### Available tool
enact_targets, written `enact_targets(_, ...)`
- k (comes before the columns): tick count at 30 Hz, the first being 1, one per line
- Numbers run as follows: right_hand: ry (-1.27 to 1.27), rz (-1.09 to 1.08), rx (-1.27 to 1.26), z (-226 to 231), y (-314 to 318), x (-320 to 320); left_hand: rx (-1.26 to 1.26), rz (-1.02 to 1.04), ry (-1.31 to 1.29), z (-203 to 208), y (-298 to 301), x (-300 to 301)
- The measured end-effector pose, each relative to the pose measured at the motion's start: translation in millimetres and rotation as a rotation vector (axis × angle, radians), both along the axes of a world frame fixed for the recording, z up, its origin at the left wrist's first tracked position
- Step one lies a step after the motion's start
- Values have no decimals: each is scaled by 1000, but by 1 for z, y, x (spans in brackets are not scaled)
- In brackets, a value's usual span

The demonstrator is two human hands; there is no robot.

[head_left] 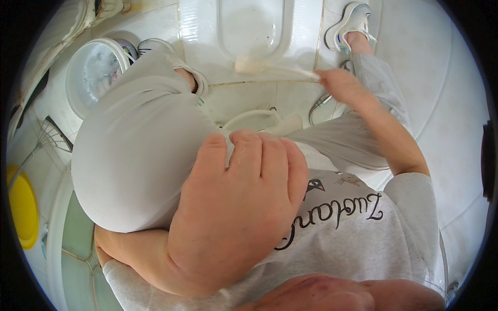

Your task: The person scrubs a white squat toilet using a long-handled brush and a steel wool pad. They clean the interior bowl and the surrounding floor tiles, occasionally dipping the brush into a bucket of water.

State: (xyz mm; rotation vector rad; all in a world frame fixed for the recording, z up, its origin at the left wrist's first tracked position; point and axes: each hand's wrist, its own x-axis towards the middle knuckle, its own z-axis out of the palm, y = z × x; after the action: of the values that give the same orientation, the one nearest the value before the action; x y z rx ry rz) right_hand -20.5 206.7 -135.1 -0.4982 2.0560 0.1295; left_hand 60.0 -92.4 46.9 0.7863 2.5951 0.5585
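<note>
A pale long-handled brush (254, 66), its head smeared by motion, is in my right hand (343, 88), whose fingers are wrapped round the handle's end. The brush head is just above the tiled step by the near edge of the white squat toilet (207, 31). My left hand (238, 207) is raised close to the camera in front of my body, back of the hand showing. Its fingers point forward, slightly apart and bent at the tips, and nothing shows in them. The palm is hidden.
A white bucket (72, 85) of sudsy water stands at the left beside my shoe. A yellow round basin or lid (23, 210) is at the far left, below a wire whisk-like rack (49, 136). A metal shower hose (317, 108) lies near my right leg.
</note>
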Motion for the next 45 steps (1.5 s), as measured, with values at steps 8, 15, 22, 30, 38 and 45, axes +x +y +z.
enact_targets(8, 82, -47, -139, -33, 7, -56, 2, 0, 10, 2, 2, -3)
enact_targets(15, -366, -226, 98, -99, -81, -9, -17, 13, -47, 0, -1, -9)
enact_targets(22, -30, 339, 89, -84, -17, -75, 4, 1, -43, 3, -4, -12)
enact_targets(30, -300, -26, 107, -97, -63, -25, -40, -4, -95, 9, -6, -11)
enact_targets(38, -481, -671, -185, -136, -71, -37, -16, 1, -101, 10, 1, -11)
enact_targets(45, -564, -628, -11, -126, -70, 5, -40, -10, -137, 7, 3, -15)
